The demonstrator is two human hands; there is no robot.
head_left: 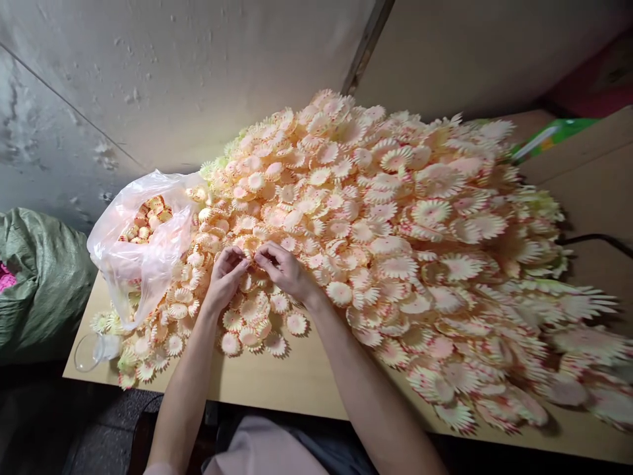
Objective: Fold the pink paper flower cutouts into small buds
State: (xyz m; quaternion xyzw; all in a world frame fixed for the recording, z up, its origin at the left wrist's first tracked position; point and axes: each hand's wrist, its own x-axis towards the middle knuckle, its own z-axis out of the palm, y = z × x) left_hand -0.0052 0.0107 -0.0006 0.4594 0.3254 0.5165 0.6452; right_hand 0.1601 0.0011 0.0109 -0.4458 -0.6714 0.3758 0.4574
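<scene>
A large heap of pale pink and cream flower-shaped pieces (390,244) with toothed edges covers much of the table. Over its near left part, my left hand (228,272) and my right hand (281,265) face each other, fingertips close together. Both hands are closed in a pinch. Whatever lies between the fingertips is too small to make out. Left of the hands, a thin clear plastic bag (143,264) stands open, with small red-and-cream pieces (148,219) inside it.
The wooden table (277,389) has its front edge before my lap. A clear round cup (89,353) lies at the left corner. A green sack (49,284) stands beyond the left edge, and a wall (163,79) rises behind. A black cable (601,239) runs at the right.
</scene>
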